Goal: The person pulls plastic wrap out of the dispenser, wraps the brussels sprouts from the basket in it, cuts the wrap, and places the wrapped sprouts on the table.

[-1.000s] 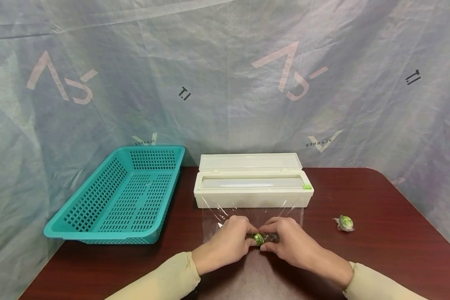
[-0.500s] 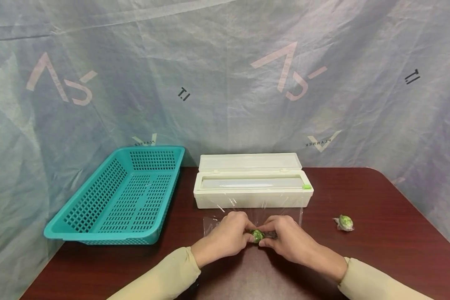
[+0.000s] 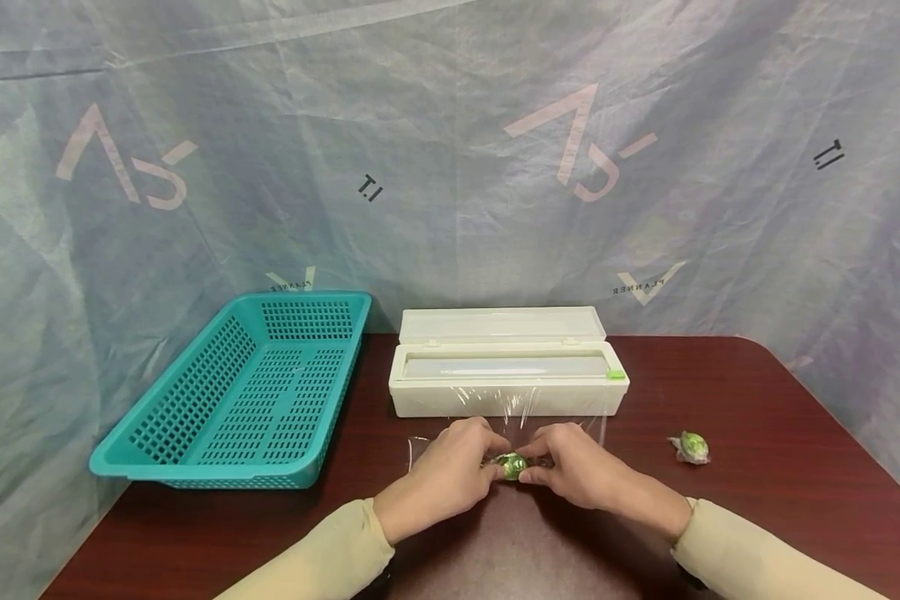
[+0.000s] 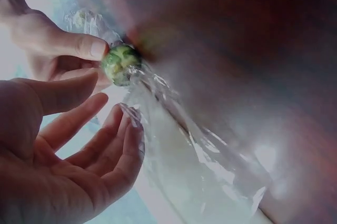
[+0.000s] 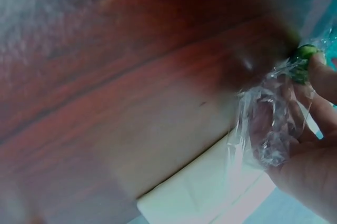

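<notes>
A small round green vegetable, mottled like a Brussels sprout (image 3: pixel 512 466), lies in clear cling film (image 5: pixel 263 119) between the two hands. My right hand (image 3: pixel 581 467) pinches it with thumb and forefinger, as the left wrist view shows. My left hand (image 4: pixel 73 155) is close beside it, fingers loosely bent, with a gap between thumb and forefinger; its other fingertips touch the film. From the hands the film stretches back to a white cling film dispenser (image 3: pixel 508 402) with its lid up. In the right wrist view, film is bunched beside the right hand, and the vegetable is partly hidden.
A teal slotted basket (image 3: pixel 330 417) stands at the left. At the right lies another green piece wrapped in film (image 3: pixel 693 447). The dark red-brown table (image 3: pixel 772 500) ends at a grey printed curtain (image 3: pixel 450 167) behind the dispenser.
Both hands have moved slightly away from the person, toward the dispenser, taking the green vegetable and film along. The film between hands and dispenser has become shorter. The wrapped piece has not moved.
</notes>
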The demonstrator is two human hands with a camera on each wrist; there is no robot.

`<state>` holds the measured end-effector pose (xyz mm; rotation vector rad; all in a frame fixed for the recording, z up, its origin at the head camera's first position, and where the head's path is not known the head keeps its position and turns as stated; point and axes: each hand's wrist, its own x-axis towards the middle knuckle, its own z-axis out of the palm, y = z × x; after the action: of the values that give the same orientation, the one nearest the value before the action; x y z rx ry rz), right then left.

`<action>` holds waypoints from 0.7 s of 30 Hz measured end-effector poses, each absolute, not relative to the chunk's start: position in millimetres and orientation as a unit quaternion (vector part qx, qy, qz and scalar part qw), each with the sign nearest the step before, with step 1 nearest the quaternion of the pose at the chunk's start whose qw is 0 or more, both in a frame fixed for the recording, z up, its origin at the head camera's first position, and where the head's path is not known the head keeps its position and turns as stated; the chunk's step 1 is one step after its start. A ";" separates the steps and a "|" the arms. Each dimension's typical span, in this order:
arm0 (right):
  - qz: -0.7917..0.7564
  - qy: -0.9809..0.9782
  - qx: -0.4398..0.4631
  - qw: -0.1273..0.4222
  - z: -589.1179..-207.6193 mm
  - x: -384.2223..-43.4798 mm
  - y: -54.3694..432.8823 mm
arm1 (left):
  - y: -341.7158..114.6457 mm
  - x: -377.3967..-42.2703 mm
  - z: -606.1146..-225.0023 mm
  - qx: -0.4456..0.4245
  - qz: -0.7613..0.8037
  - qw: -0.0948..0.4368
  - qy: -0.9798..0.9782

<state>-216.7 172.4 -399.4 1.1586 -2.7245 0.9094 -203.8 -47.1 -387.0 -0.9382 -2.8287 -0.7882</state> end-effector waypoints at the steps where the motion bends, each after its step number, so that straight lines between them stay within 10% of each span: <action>1: 0.293 -0.879 0.376 0.021 -398.9 -217.8 172.9 | -46.2 -203.1 -386.6 -0.306 -0.252 0.031 -0.918; 21: 0.315 -0.877 0.363 -0.017 -397.8 -229.2 176.0 | -29.1 -218.4 -396.2 -0.291 -0.242 0.057 -0.924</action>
<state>-229.2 176.0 -397.8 1.1517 -2.7849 0.9987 -218.4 -29.1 -396.2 -0.8812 -2.8023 -0.7329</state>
